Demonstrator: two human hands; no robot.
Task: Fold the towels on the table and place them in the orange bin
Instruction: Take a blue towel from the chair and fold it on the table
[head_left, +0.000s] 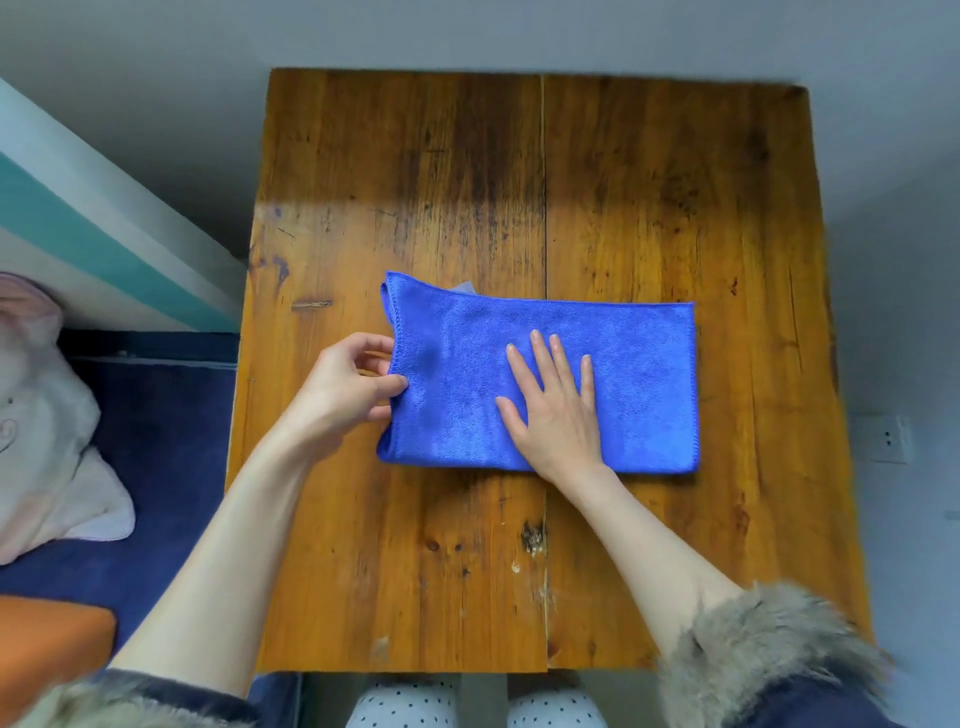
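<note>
A blue towel (545, 384) is laid out flat in the middle of the wooden surface (649, 208), folded into a wide rectangle. A bit of a paler layer is seen peeking out at its far edge, top left, but what that is can't really be made out.

The left hand (343, 387) is pinched onto the towel's left edge, thumb and fingers curled round the hem. The right hand (556, 405) is pressed flat on the cloth near the middle, fingers straight and slightly spread. The two hands are kept apart, with a stretch of towel between them.

Off to the left of the surface, a dark blue bed (161, 415) is seen, with a pale pink cloth (47, 415) piled on it. An orange thing (47, 644) is cut off at the lower left corner, so whether it's the bin can't be told for sure. A teal-striped wall (78, 228) is seen behind the bed. A wall socket (889, 439) is spotted on the right. Furry cuffs (763, 644) are pushed up both forearms, and dotted trousers (400, 704) are partly hidden under the surface's near edge.
</note>
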